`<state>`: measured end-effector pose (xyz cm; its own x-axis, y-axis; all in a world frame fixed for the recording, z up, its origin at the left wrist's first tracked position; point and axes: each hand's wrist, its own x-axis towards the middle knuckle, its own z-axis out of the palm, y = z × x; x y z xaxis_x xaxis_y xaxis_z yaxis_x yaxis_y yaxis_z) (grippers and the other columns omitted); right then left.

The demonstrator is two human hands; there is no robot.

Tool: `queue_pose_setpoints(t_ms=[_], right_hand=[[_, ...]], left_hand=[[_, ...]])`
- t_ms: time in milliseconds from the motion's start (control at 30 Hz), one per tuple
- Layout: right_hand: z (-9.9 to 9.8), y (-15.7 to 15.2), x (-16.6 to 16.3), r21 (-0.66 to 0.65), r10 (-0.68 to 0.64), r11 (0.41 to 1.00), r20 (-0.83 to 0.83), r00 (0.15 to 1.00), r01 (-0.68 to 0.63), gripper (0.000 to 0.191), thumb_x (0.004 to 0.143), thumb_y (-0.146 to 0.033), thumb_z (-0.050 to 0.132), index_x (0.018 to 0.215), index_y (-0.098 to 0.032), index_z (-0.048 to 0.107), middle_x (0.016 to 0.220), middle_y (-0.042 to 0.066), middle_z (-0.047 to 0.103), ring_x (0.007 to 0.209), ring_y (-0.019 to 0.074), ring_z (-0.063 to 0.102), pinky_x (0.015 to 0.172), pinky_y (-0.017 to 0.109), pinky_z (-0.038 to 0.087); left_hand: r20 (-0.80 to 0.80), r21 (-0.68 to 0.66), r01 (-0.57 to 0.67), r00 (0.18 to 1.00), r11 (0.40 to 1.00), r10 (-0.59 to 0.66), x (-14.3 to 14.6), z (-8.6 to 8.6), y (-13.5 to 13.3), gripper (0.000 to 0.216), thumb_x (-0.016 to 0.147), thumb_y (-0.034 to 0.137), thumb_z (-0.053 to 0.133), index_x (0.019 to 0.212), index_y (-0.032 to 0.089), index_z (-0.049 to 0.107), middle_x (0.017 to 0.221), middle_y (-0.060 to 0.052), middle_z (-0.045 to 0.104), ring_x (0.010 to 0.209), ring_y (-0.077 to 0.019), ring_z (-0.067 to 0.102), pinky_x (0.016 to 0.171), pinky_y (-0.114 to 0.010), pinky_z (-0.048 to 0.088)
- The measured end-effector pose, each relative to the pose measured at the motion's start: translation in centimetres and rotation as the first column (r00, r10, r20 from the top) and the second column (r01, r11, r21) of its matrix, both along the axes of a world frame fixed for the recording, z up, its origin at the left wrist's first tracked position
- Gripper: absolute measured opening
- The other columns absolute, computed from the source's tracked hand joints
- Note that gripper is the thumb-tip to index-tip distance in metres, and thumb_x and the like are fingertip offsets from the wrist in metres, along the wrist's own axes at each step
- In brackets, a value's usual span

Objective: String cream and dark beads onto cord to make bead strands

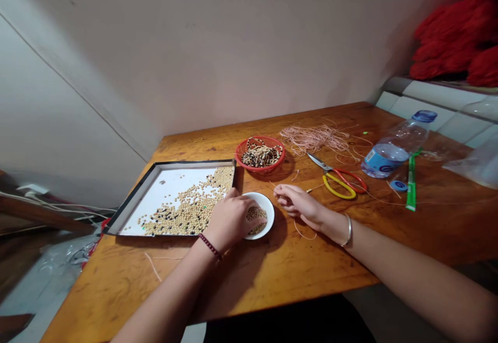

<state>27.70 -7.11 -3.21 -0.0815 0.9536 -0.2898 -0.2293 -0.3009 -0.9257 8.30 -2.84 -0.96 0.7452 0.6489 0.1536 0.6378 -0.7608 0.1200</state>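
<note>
My left hand point(230, 218) rests with curled fingers over a small white bowl point(267, 206) of tan beads, its fingertips down among them. Just to the right, my right hand point(299, 204) lies on the wooden table point(295, 270), fingers pinched on a thin pale thread point(305, 235) that loops beneath the wrist. To the left of the bowl sits a shallow black-rimmed tray point(171, 187) with a white floor, scattered with many tan and a few dark beads.
A red basket point(260, 154) of mixed beads stands behind the bowl. Further right lie a tangle of pink cord point(317, 138), scissors point(339, 179) with yellow and red handles, a plastic water bottle point(395, 146) on its side and a green tool point(411, 187).
</note>
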Motion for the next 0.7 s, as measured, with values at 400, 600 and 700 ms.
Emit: queue_pose_setpoints(t_ms=[400, 600, 700], right_hand=[[-0.3, 0.2, -0.5, 0.256, -0.053, 0.967, 0.200, 0.978, 0.000, 0.029, 0.074, -0.042, 0.059, 0.065, -0.018, 0.045, 0.055, -0.007, 0.036, 0.050, 0.0072, 0.029, 0.047, 0.022, 0.023], [-1.3, 0.4, -0.2, 0.434, -0.149, 0.901, 0.373, 0.916, -0.030, 0.019, 0.076, -0.032, 0.053, 0.065, -0.018, 0.045, 0.060, -0.004, 0.043, 0.059, 0.0108, 0.038, 0.055, 0.023, 0.031], [-1.4, 0.0, -0.2, 0.474, -0.176, 0.877, 0.473, 0.863, -0.081, 0.017, 0.079, -0.028, 0.052, 0.066, -0.018, 0.045, 0.060, -0.004, 0.043, 0.059, 0.0109, 0.040, 0.054, 0.023, 0.030]], left_hand=[[-0.077, -0.071, 0.055, 0.995, 0.996, -0.060, 0.1, -0.3, 0.1, 0.016, 0.081, 0.034, 0.058, 0.080, 0.025, 0.072, 0.078, -0.004, 0.068, 0.069, -0.0184, 0.061, 0.065, -0.027, 0.041], [-0.040, -0.083, 0.045, 0.998, 0.995, -0.049, 0.2, -0.1, 0.1, 0.017, 0.081, 0.032, 0.058, 0.075, 0.022, 0.069, 0.076, -0.005, 0.067, 0.066, -0.0176, 0.060, 0.061, -0.026, 0.040], [-0.006, -0.106, 0.031, 0.999, 0.994, -0.032, 0.2, 0.2, 0.2, 0.017, 0.082, 0.033, 0.057, 0.078, 0.021, 0.068, 0.080, -0.005, 0.067, 0.068, -0.0170, 0.060, 0.061, -0.025, 0.040]])
